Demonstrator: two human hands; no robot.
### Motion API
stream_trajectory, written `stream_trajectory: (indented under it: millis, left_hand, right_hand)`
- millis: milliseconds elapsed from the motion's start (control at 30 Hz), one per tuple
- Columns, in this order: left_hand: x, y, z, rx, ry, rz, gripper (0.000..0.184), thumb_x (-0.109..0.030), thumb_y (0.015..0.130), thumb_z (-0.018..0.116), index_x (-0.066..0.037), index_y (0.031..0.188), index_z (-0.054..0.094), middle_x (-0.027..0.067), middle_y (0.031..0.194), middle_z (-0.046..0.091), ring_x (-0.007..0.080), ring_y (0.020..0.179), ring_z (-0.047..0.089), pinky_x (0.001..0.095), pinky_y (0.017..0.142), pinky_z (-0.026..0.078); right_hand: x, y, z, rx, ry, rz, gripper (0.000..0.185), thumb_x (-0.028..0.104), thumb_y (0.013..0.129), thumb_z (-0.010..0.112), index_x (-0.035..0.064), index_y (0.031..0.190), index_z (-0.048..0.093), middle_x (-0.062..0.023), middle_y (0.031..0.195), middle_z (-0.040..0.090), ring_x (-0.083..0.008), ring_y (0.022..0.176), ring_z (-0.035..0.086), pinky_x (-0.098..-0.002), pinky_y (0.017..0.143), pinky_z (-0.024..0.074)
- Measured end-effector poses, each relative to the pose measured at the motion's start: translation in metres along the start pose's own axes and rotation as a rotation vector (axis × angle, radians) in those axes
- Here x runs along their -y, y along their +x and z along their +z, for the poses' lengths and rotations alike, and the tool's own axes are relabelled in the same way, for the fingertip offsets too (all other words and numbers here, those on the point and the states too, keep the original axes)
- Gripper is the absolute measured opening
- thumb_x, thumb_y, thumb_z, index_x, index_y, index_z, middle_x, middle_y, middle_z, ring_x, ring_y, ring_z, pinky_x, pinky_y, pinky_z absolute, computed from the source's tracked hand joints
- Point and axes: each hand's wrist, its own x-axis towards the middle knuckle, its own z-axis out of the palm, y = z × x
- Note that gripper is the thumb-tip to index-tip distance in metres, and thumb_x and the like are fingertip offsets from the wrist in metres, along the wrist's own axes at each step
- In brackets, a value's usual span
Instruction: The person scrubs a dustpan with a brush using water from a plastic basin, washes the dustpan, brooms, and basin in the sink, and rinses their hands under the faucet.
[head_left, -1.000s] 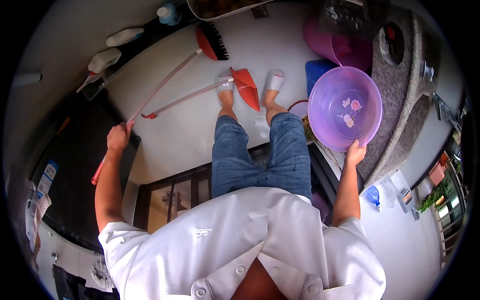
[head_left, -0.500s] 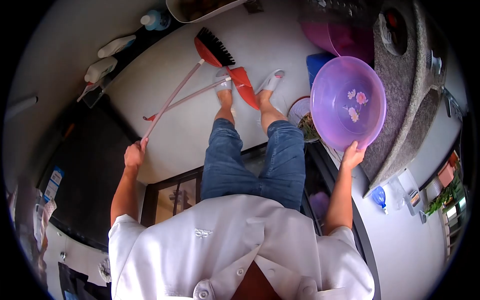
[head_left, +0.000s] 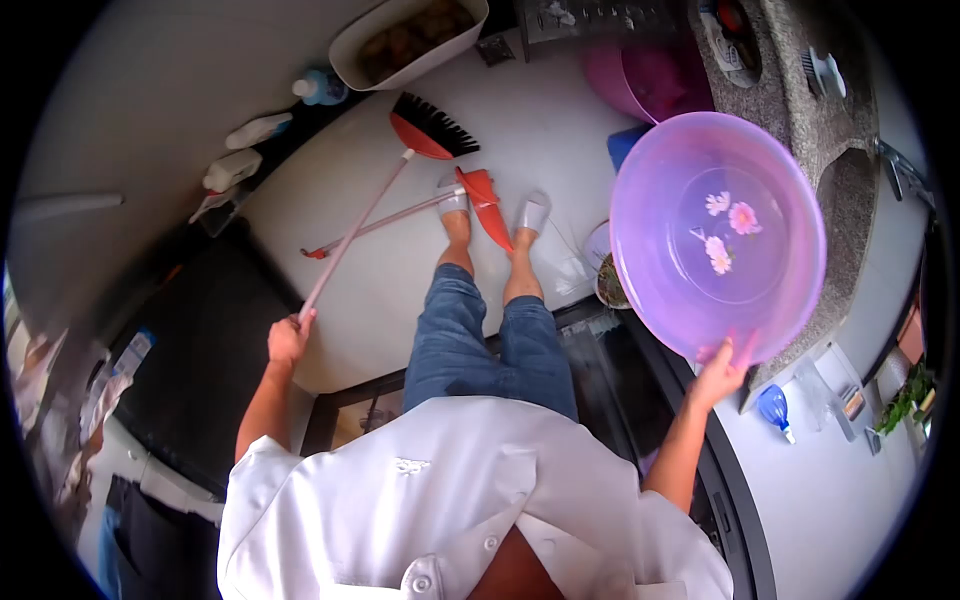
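My left hand (head_left: 288, 340) is closed round the upper end of a pink-handled broom (head_left: 425, 130). Its red head with black bristles rests on the floor ahead of my feet. A red dustpan (head_left: 486, 208) with a long pink handle lies on the floor by my slippers, its handle crossing under the broom's. On the other side, my right hand (head_left: 720, 375) grips the near rim of a purple plastic basin (head_left: 690, 230), thumb on the inner side. Pink and white flowers are printed on the basin's bottom, and nothing lies in it.
Bottles (head_left: 260, 130) line the left wall, near a white bin of brown items (head_left: 345, 50). At right are a grey stone counter (head_left: 770, 85), a pink tub (head_left: 610, 80) and a potted plant (head_left: 610, 285). A blue plastic bottle (head_left: 773, 408) lies lower right.
The basin has come nearer and lower, toward the right, with my right hand on its rim. My left hand and the broom handle's end have shifted slightly right and down in view.
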Motion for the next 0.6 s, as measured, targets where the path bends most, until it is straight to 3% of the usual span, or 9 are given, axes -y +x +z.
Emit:
stream_trajectory:
  millis: [100, 167, 267, 333, 367, 467, 533, 600]
  left_hand:
    - [0.006, -0.033, 0.003, -0.009, -0.03, 0.043, 0.066, -0.062, 0.095, 0.052, 0.0, 0.081, 0.07, 0.0255, 0.071, 0.065, 0.0454, 0.075, 0.065, 0.0508, 0.071, 0.052]
    - [0.011, -0.054, 0.004, -0.009, -0.041, 0.062, 0.066, -0.061, 0.096, 0.052, 0.001, 0.079, 0.069, 0.026, 0.071, 0.064, 0.0454, 0.073, 0.065, 0.0507, 0.07, 0.051]
    - [0.01, -0.083, 0.005, -0.075, -0.011, 0.182, 0.063, -0.055, 0.098, 0.053, 0.001, 0.072, 0.063, 0.0269, 0.066, 0.061, 0.0463, 0.067, 0.063, 0.0524, 0.063, 0.048]
    - [-0.003, -0.097, 0.004, -0.131, -0.002, 0.313, 0.06, -0.051, 0.098, 0.055, 0.001, 0.068, 0.06, 0.0261, 0.063, 0.059, 0.0457, 0.06, 0.061, 0.0511, 0.056, 0.047]
    - [-0.006, -0.097, 0.007, -0.149, 0.011, 0.342, 0.059, -0.049, 0.098, 0.057, 0.001, 0.067, 0.057, 0.0258, 0.061, 0.058, 0.0449, 0.056, 0.06, 0.0508, 0.053, 0.046]
    - [-0.046, -0.109, -0.002, -0.183, 0.048, 0.336, 0.057, -0.046, 0.097, 0.06, 0.001, 0.064, 0.054, 0.0251, 0.058, 0.055, 0.0436, 0.054, 0.059, 0.0495, 0.051, 0.045]
    - [-0.077, -0.121, -0.005, -0.188, 0.048, 0.366, 0.055, -0.044, 0.096, 0.061, 0.0, 0.064, 0.054, 0.0239, 0.057, 0.055, 0.0431, 0.054, 0.059, 0.0485, 0.05, 0.044]
    - [-0.124, -0.145, -0.027, -0.186, 0.078, 0.381, 0.052, -0.043, 0.095, 0.064, -0.001, 0.065, 0.055, 0.0226, 0.056, 0.055, 0.0428, 0.054, 0.059, 0.0466, 0.049, 0.044]
  right_hand:
    - [0.034, -0.006, -0.042, -0.013, 0.164, 0.049, 0.056, 0.006, 0.097, 0.051, -0.0022, 0.151, 0.036, -0.0238, 0.122, 0.067, -0.0097, 0.055, 0.057, -0.0222, 0.047, 0.0451]
    - [0.046, -0.008, -0.079, 0.025, 0.263, 0.127, 0.057, 0.007, 0.097, 0.05, -0.0021, 0.151, 0.035, -0.024, 0.124, 0.066, -0.0117, 0.065, 0.061, -0.0241, 0.055, 0.0485]
    - [0.07, 0.009, -0.119, -0.224, 0.515, 0.276, 0.057, 0.007, 0.097, 0.05, -0.0013, 0.152, 0.035, -0.0226, 0.126, 0.064, -0.0171, 0.084, 0.065, -0.0276, 0.067, 0.0519]
    - [0.017, 0.06, -0.177, -0.18, 0.597, 0.255, 0.058, 0.006, 0.094, 0.054, -0.0031, 0.149, 0.038, -0.0241, 0.132, 0.057, -0.0233, 0.102, 0.063, -0.0329, 0.075, 0.0506]
    - [0.017, 0.083, -0.18, -0.294, 0.573, 0.216, 0.057, 0.007, 0.094, 0.055, -0.003, 0.148, 0.039, -0.0229, 0.132, 0.057, -0.0242, 0.104, 0.063, -0.0338, 0.076, 0.0511]
    - [-0.039, 0.191, -0.176, -0.527, 0.407, 0.097, 0.053, 0.011, 0.091, 0.061, -0.0043, 0.14, 0.05, -0.0187, 0.122, 0.065, -0.0261, 0.106, 0.064, -0.0384, 0.079, 0.0523]
    - [-0.087, 0.263, -0.176, -0.66, 0.032, -0.072, 0.049, 0.018, 0.086, 0.065, -0.0057, 0.129, 0.058, -0.0203, 0.114, 0.069, -0.0332, 0.102, 0.067, -0.0427, 0.083, 0.0524]
    - [-0.159, 0.346, -0.189, -0.622, -0.461, -0.037, 0.05, 0.031, 0.083, 0.064, -0.0011, 0.121, 0.065, -0.025, 0.111, 0.07, -0.0429, 0.101, 0.067, -0.0483, 0.089, 0.0507]
